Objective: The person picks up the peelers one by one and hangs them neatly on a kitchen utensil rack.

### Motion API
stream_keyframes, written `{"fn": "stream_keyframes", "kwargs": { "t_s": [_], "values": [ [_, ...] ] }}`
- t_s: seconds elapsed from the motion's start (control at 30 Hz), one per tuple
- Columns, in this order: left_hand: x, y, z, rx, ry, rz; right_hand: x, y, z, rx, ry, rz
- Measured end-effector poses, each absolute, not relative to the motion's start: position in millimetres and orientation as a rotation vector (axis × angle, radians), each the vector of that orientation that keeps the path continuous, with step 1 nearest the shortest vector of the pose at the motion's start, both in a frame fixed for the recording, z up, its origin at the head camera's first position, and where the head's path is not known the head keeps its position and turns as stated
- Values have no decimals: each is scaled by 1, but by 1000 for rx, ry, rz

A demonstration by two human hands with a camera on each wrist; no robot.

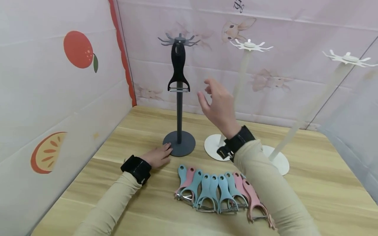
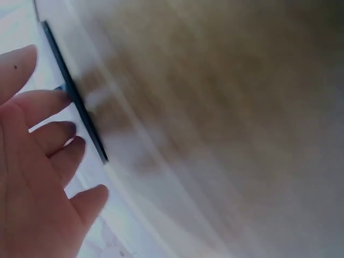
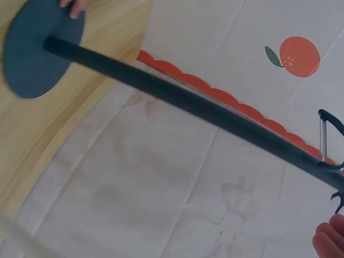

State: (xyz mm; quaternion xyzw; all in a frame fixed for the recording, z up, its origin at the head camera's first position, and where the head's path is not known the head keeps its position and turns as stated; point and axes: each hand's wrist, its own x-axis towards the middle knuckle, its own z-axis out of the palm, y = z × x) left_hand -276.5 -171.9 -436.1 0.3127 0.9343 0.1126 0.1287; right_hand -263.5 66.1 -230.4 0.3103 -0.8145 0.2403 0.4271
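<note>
A dark grey stand (image 1: pixel 179 114) with a ring of hooks on top carries a black Y-shaped peeler (image 1: pixel 178 62), which hangs head down from one hook. My left hand (image 1: pixel 157 156) rests its fingertips on the edge of the stand's round base (image 1: pixel 184 146); the left wrist view shows those fingers extended at the base's thin rim (image 2: pixel 75 91). In mid-air to the right of the peeler is my right hand (image 1: pixel 218 103), loosely bent and holding nothing. Only some of its fingers (image 3: pixel 329 239) show in the right wrist view, close to the stand's top.
Several blue peelers (image 1: pixel 223 186) and pink peelers (image 1: pixel 253 198) lie in a row at the front, partly hidden by the right sleeve (image 1: pixel 274 183). Two white hook stands, a middle one (image 1: pixel 249 46) and a right one (image 1: pixel 349 59), rise behind. Printed cloth walls (image 1: pixel 165 75) enclose the table.
</note>
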Motion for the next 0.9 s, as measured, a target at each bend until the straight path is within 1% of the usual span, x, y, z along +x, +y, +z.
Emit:
{"fn": "stream_keyframes", "kwargs": {
  "t_s": [0.17, 0.3, 0.47, 0.57, 0.73, 0.9],
  "values": [
    [-283, -172, -432, 874, 2701, 257, -250, 103, -255, 851, -2088, 543],
    [-289, -172, -433, 802, 2668, 177, -235, 146, -280, 838, -2315, 464],
    [-294, -170, -439, 766, 2667, 116, -213, 208, -320, 761, -2660, 302],
    [-294, -169, -445, 761, 2680, 113, -198, 237, -345, 698, -2781, 255],
    [-288, -164, -450, 812, 2703, 94, -171, 272, -373, 568, -3013, 229],
    [-281, -156, -443, 840, 2682, 128, -149, 297, -389, 411, -3283, 267]
  ]
}}
